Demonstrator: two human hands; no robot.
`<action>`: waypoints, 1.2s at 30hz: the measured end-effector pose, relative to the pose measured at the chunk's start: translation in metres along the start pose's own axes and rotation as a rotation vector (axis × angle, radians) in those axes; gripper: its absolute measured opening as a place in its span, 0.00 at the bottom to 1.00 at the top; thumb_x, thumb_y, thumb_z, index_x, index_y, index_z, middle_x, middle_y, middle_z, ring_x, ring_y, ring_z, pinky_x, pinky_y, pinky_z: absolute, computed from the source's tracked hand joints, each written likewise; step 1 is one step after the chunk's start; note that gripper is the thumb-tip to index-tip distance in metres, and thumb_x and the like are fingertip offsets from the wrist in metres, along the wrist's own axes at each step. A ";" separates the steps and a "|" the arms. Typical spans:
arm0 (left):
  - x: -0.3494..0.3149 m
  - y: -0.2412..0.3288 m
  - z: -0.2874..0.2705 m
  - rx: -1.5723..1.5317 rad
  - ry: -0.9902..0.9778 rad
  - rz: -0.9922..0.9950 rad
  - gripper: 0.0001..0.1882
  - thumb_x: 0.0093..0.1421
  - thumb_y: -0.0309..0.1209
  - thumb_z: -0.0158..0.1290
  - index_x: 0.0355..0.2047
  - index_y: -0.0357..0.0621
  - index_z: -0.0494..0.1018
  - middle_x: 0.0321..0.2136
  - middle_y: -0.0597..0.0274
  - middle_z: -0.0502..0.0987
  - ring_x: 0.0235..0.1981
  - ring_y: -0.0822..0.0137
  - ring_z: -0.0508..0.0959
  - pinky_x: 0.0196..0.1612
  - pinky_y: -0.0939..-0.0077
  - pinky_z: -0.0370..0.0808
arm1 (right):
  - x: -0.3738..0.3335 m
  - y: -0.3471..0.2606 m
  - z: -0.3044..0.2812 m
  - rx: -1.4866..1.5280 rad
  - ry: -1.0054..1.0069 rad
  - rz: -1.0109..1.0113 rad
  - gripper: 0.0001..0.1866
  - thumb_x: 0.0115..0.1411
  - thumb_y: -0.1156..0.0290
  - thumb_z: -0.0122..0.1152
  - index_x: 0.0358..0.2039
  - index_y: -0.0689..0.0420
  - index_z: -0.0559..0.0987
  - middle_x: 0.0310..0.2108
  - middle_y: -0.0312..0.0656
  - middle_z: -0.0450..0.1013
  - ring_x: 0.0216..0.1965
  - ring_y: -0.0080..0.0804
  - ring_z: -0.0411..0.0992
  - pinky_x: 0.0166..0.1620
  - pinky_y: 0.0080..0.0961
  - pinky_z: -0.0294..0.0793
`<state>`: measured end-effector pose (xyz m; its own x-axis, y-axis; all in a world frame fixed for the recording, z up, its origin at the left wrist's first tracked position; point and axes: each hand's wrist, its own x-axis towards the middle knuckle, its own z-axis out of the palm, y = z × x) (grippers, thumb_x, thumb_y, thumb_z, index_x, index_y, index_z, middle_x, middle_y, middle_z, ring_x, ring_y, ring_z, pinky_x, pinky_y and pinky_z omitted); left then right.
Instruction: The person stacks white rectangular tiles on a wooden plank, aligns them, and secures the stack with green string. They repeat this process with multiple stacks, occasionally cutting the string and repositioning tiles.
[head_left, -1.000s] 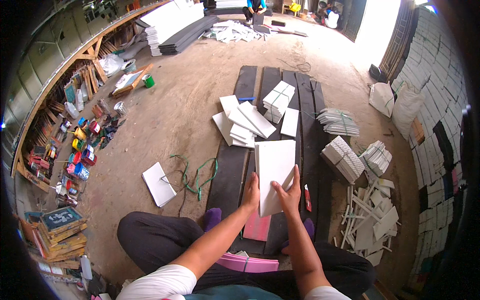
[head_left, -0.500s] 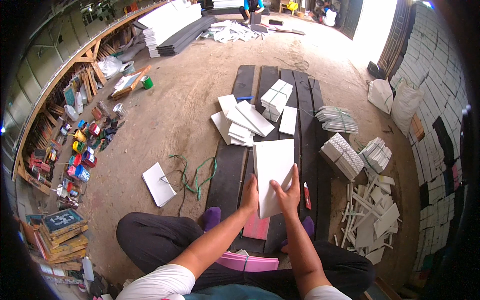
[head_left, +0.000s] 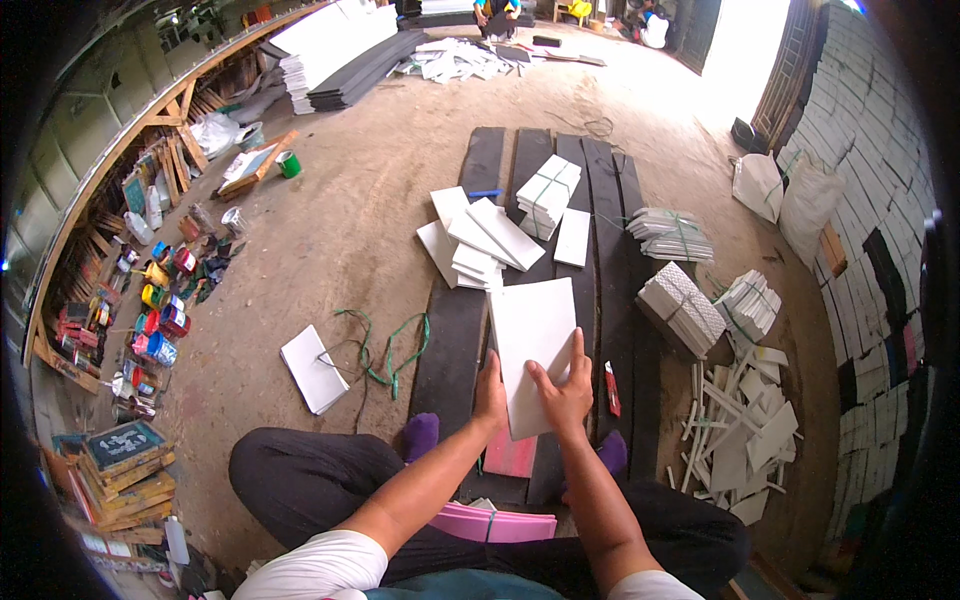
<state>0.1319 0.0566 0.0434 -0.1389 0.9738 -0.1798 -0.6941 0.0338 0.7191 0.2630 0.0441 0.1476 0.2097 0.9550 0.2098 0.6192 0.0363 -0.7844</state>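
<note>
These white sheets (head_left: pixel 537 325) look light, stiffish, probably easy to dent, so the long edges seem the safest grab. They're up over the black boards (head_left: pixel 450 350), toward the near edge. The left hand (head_left: pixel 490 394) braces their left side, fingertips hidden; the right hand (head_left: pixel 566 395) grips the right side, thumb on top. Both reach forward.
</note>
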 end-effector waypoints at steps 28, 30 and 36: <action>0.043 0.058 -0.033 -0.084 0.154 -0.144 0.35 0.70 0.47 0.54 0.69 0.39 0.60 0.61 0.50 0.72 0.61 0.51 0.75 0.62 0.53 0.74 | 0.015 0.075 0.027 0.901 -0.488 0.384 0.31 0.77 0.49 0.42 0.68 0.59 0.69 0.44 0.42 0.77 0.38 0.30 0.79 0.38 0.33 0.83; 0.052 0.062 -0.038 -0.095 0.183 -0.162 0.34 0.71 0.47 0.53 0.69 0.40 0.60 0.61 0.50 0.72 0.60 0.51 0.75 0.62 0.52 0.74 | 0.018 0.075 0.019 0.889 -0.491 0.419 0.30 0.78 0.50 0.43 0.69 0.59 0.68 0.43 0.43 0.77 0.38 0.32 0.80 0.40 0.32 0.83; 0.063 0.056 -0.052 -0.140 0.253 -0.212 0.33 0.72 0.47 0.51 0.68 0.38 0.61 0.61 0.48 0.73 0.60 0.49 0.76 0.60 0.49 0.75 | 0.019 0.058 0.007 0.746 -0.503 0.292 0.33 0.68 0.49 0.62 0.70 0.48 0.69 0.55 0.47 0.73 0.48 0.38 0.78 0.46 0.37 0.82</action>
<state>0.0482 0.1078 0.0376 -0.1397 0.8617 -0.4879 -0.8139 0.1807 0.5522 0.2982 0.0667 0.1019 -0.1785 0.9647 -0.1938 -0.0869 -0.2117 -0.9735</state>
